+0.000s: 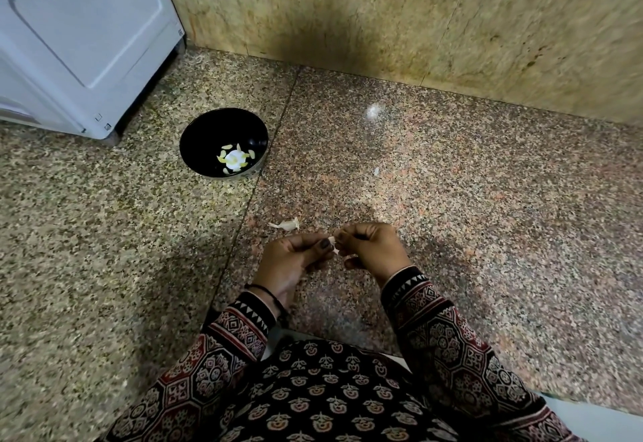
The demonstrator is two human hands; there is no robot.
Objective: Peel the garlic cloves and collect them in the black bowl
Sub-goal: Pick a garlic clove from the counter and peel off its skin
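A small garlic clove [333, 242] is pinched between my left hand [295, 260] and my right hand [370, 250], low over the speckled floor; fingers cover most of it. Whether its skin is on cannot be made out. The black bowl [208, 135] stands on the floor up and to the left of my hands, with several pale peeled cloves [235, 159] in its bottom. A scrap of white garlic skin or stem [287, 224] lies on the floor just beyond my left hand.
A white appliance [80, 41] stands at the upper left, close to the bowl. A stone wall panel [417, 23] runs along the back. A tiny white fleck [376, 171] lies on the floor to the right. My patterned sleeves and lap fill the bottom.
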